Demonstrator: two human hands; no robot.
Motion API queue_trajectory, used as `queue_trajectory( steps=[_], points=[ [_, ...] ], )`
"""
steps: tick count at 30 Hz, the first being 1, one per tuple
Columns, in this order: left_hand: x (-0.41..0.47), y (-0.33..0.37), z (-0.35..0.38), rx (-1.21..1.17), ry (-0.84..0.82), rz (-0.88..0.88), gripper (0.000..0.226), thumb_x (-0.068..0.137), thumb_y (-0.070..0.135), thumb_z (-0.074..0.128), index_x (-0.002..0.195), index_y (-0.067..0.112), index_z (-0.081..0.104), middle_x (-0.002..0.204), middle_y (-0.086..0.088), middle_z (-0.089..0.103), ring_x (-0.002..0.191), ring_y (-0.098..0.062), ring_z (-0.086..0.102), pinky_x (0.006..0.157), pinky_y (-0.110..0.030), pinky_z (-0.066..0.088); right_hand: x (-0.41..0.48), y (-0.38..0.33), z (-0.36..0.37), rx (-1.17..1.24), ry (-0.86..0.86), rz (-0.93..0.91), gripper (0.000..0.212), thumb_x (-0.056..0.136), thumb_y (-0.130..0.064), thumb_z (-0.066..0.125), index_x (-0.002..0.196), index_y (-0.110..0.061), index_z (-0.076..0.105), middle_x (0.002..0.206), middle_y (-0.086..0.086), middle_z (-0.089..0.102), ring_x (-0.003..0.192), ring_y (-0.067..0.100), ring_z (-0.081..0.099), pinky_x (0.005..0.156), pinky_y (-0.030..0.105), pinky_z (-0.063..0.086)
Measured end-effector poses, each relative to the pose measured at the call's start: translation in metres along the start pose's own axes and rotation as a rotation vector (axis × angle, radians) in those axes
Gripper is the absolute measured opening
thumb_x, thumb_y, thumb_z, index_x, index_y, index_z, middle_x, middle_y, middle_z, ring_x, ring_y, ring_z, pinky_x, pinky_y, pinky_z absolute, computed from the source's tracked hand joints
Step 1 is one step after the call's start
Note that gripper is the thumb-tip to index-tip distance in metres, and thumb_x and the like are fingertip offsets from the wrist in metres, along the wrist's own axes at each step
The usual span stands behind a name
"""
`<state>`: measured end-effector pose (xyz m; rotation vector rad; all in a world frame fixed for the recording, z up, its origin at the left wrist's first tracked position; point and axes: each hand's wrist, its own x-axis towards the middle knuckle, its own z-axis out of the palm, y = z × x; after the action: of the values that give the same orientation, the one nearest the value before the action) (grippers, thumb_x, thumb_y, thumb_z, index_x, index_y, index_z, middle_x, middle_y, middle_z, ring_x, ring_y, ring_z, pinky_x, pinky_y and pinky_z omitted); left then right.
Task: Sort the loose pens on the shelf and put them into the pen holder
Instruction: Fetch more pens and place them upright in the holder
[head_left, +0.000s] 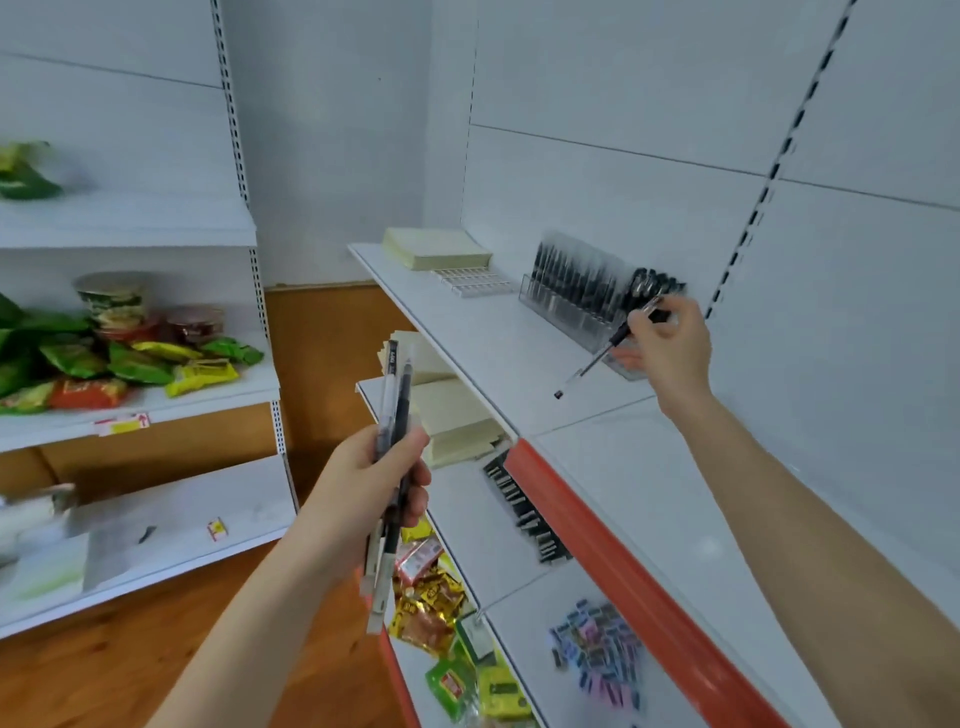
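A clear plastic pen holder stands on the upper white shelf against the back wall, with several black pens upright in it. My right hand pinches one black pen just in front of the holder's right end, the pen slanting down to the left above the shelf. Lower and to the left, my left hand grips a bundle of pens with clear and black barrels, held nearly upright in front of the shelf edge.
A stack of pale yellow notepads and a clear tray lie left of the holder. More notepads, black clips, small colourful items and snack packets fill lower shelves. A red shelf edge strip runs diagonally. Snacks sit on the left rack.
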<state>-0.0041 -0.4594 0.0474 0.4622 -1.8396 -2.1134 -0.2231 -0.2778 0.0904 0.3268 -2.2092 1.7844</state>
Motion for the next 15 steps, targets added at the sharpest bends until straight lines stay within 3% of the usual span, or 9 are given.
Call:
queue_trajectory(
  steps=[4,8,15],
  points=[
    [0.054,0.004,0.005,-0.005,-0.072,-0.015,0.029,0.092,0.024,0.05,0.104,-0.003,0.051,0.06,-0.004,0.054,0.043,-0.011,0.05,0.042,-0.02,0.043,0.043,0.008,0.005,-0.083,0.153,-0.076,0.031,0.092,-0.022,0.053,0.12,-0.016,0.045,0.086,0.004,0.063,0.067,0.024,0.068,0.076,0.042,0.057],
    [0.112,0.002,0.018,-0.015,-0.168,-0.033,0.026,0.093,0.023,0.049,0.101,0.0,0.053,0.059,-0.004,0.055,0.042,-0.011,0.049,0.042,-0.021,0.042,0.069,0.022,0.006,-0.157,0.277,-0.095,0.029,0.092,-0.023,0.051,0.12,-0.017,0.046,0.101,0.013,0.065,0.065,0.013,0.066,0.078,0.04,0.056],
    [0.224,0.005,0.043,-0.054,-0.424,-0.047,0.019,0.092,0.022,0.051,0.097,0.003,0.051,0.059,-0.003,0.053,0.04,-0.012,0.047,0.038,-0.02,0.039,0.11,0.039,0.016,-0.22,0.477,-0.103,0.027,0.092,-0.022,0.053,0.119,-0.018,0.048,0.094,0.006,0.063,0.068,0.015,0.066,0.077,0.035,0.056]
  ],
)
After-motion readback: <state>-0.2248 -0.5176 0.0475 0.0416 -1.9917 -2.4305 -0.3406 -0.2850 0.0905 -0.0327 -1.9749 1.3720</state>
